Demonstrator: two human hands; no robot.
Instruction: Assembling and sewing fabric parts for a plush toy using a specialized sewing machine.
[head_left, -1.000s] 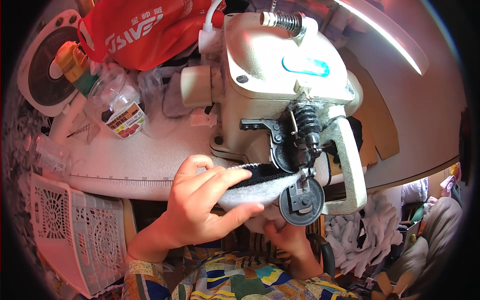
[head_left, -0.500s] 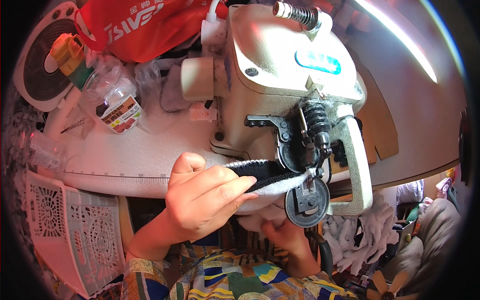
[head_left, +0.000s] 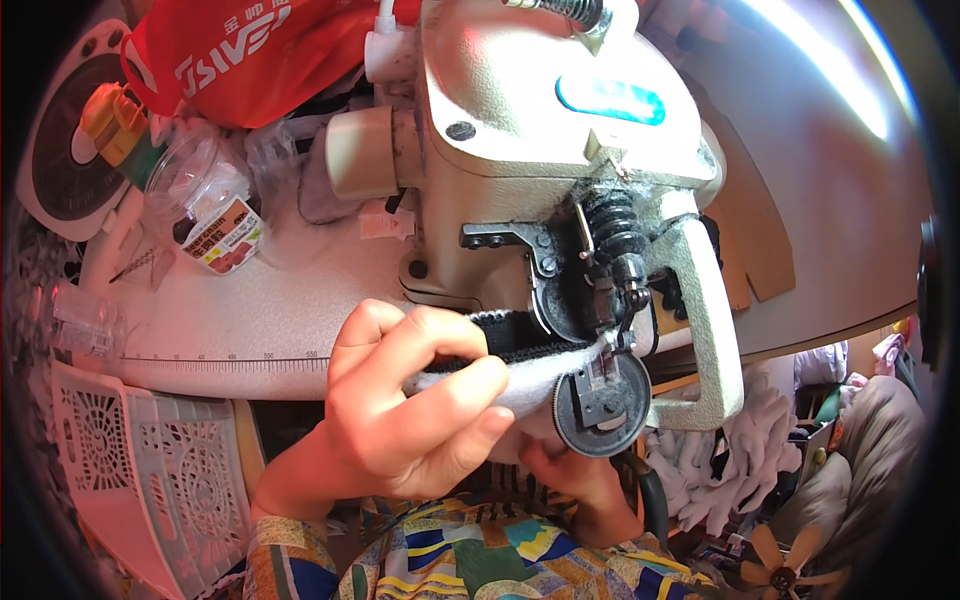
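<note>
A fleece-lined knit fabric piece [head_left: 540, 380], black inside with a fluffy white face, runs into the stitching parts of an off-white sewing machine [head_left: 540, 110]. Its edge sits just above the round black feed disc [head_left: 603, 408]. My left hand [head_left: 410, 400] grips the piece left of the disc, fingers bent over its rim and thumb below. Lower down, beside the disc, my right hand [head_left: 575, 478] is closed against the hanging pale part of the piece; some of its fingertips are hidden.
The machine's loop-shaped frame arm [head_left: 710, 330] stands right of the disc. A clear plastic tub [head_left: 205, 215], a red bag [head_left: 240, 60] and a fan [head_left: 75, 140] are at the back left. A white plastic basket [head_left: 150, 460] hangs below the table edge; white fleece pieces [head_left: 730, 460] are piled at right.
My left fingers, stretched along the fabric rim before, are now curled over it. My right hand stays low by the disc. The whole view has shifted slightly, so the machine appears farther left.
</note>
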